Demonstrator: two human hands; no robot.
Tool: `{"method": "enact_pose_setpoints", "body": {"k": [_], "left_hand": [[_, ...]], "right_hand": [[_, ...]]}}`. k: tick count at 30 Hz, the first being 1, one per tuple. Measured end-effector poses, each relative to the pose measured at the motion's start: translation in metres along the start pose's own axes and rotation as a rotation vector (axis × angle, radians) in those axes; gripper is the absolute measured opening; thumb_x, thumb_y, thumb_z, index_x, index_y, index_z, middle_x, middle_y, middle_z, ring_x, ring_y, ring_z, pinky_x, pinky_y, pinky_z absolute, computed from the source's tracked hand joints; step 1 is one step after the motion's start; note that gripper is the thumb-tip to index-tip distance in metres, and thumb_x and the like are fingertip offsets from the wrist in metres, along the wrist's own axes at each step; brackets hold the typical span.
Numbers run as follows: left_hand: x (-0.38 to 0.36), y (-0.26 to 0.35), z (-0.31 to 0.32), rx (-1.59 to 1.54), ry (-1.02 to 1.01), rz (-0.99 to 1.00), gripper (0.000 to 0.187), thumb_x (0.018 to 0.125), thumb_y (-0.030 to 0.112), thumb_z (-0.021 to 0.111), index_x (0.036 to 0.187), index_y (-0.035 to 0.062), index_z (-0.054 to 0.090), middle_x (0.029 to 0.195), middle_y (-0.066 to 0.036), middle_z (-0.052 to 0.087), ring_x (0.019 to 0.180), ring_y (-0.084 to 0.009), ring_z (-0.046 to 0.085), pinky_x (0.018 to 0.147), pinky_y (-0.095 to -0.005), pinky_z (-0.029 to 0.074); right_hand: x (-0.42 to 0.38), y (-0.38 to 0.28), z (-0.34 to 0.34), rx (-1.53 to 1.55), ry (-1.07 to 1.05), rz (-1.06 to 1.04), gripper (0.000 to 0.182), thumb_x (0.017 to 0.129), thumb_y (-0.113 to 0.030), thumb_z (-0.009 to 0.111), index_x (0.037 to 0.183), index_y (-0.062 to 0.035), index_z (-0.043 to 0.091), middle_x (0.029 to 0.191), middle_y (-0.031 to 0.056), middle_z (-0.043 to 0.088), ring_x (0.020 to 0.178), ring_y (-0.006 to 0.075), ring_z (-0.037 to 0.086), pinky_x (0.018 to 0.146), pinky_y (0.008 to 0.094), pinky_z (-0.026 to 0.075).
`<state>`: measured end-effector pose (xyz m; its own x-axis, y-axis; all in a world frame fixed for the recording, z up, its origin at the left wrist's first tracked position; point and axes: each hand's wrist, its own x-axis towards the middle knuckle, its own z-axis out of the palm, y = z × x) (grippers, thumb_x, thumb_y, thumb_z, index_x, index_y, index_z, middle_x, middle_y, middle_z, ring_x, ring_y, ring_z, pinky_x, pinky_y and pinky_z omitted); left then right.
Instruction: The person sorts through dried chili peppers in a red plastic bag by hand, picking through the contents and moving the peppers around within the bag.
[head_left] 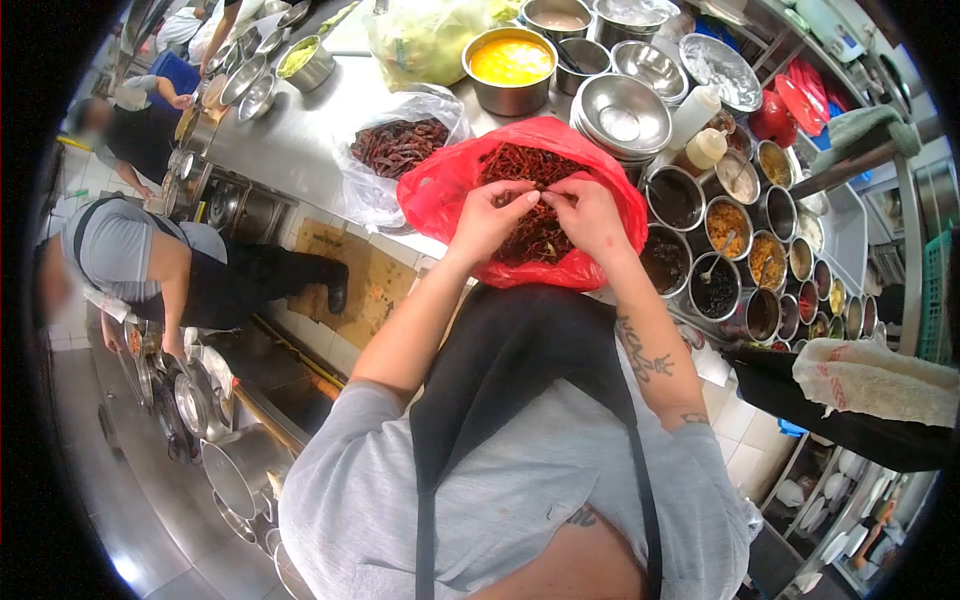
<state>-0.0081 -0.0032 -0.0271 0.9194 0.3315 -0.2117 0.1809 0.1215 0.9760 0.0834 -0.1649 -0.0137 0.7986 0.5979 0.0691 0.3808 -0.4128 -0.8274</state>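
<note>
A red plastic bag lies wide open at the edge of the steel counter, full of dried red chilies. Above its mouth, my left hand and my right hand meet, thumbs and fingertips pinched together. Between the fingertips is a small dark piece that looks like a dried chili, mostly hidden by the fingers. Just left of the red bag, a clear plastic bag holds more whole dried chilies, darker in colour.
Behind the bags stand a pot of yellow liquid and stacked steel bowls. Several seasoning tins and squeeze bottles crowd the right. At left, a co-worker handles pans beside a large pot.
</note>
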Motion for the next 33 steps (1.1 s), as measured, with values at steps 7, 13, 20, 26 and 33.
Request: {"method": "enact_pose_setpoints", "body": {"k": [7, 13, 20, 26, 33], "left_hand": [[0.008, -0.013, 0.001, -0.036, 0.008, 0.064, 0.022, 0.092, 0.019, 0.072, 0.106, 0.0017, 0.069, 0.072, 0.003, 0.060, 0.057, -0.0052, 0.051, 0.051, -0.0221, 0.040], [-0.005, 0.023, 0.000, 0.554, -0.146, 0.179, 0.020, 0.092, 0.014, 0.068, 0.106, -0.0009, 0.069, 0.092, -0.009, 0.072, 0.086, -0.0128, 0.064, 0.082, -0.0305, 0.051], [-0.008, 0.023, -0.003, 0.492, -0.258, 0.280, 0.019, 0.093, 0.016, 0.067, 0.104, 0.0007, 0.069, 0.091, -0.006, 0.070, 0.080, -0.0119, 0.062, 0.076, -0.0300, 0.050], [0.009, 0.006, -0.021, -0.313, -0.262, -0.161, 0.012, 0.094, 0.015, 0.061, 0.105, 0.0093, 0.060, 0.079, -0.001, 0.058, 0.063, -0.0072, 0.045, 0.046, -0.0191, 0.028], [0.007, -0.005, -0.035, -0.611, -0.206, -0.276, 0.013, 0.096, 0.024, 0.060, 0.099, 0.0112, 0.057, 0.075, 0.000, 0.054, 0.060, -0.0105, 0.048, 0.046, -0.0221, 0.031]], "right_hand": [[-0.001, 0.003, 0.011, 0.167, -0.004, -0.026, 0.018, 0.087, -0.016, 0.069, 0.096, -0.0008, 0.073, 0.090, 0.0179, 0.070, 0.082, 0.0335, 0.069, 0.077, 0.0398, 0.053], [0.003, 0.002, 0.000, 0.213, -0.077, -0.012, 0.019, 0.087, -0.016, 0.069, 0.094, 0.0021, 0.072, 0.084, 0.0156, 0.070, 0.074, 0.0212, 0.067, 0.072, 0.0343, 0.053], [0.006, 0.032, 0.002, 0.687, -0.255, 0.247, 0.021, 0.091, -0.016, 0.067, 0.103, 0.0010, 0.070, 0.088, 0.0072, 0.071, 0.080, 0.0201, 0.066, 0.077, 0.0328, 0.052], [0.008, 0.024, 0.005, 0.279, 0.164, 0.225, 0.027, 0.087, -0.013, 0.069, 0.111, 0.0008, 0.067, 0.098, 0.0134, 0.070, 0.089, 0.0270, 0.068, 0.082, 0.0367, 0.052], [-0.007, 0.024, 0.000, -0.338, -0.246, 0.019, 0.023, 0.078, -0.012, 0.073, 0.100, -0.0035, 0.072, 0.103, 0.0219, 0.067, 0.100, 0.0364, 0.065, 0.088, 0.0432, 0.051]]}}
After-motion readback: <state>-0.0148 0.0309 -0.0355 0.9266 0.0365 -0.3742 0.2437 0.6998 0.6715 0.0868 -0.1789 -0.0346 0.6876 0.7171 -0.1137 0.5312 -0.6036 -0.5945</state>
